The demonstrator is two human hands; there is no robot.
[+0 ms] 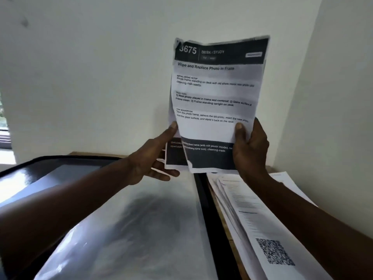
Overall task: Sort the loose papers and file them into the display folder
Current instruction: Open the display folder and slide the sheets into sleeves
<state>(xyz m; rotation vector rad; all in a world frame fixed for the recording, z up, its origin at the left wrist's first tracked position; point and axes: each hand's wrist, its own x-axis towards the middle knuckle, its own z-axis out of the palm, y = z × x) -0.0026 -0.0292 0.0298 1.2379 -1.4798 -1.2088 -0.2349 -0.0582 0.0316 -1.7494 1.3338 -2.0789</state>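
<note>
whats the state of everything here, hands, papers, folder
held sheets: raised upright in the air, creased, at least two, the front one skewed off the one behind
left grip: pinches the sheets' lower left edge, thumb in front
right grip: pinches their lower right edge, thumb in front
display folder: open, lying flat, clear sleeve facing up
loose paper stack: lying right of the folder, fanned unevenly

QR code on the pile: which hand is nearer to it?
Right. The right hand holds the sheets up beyond the QR code; the left hand holds them farther left, over the folder.
</note>
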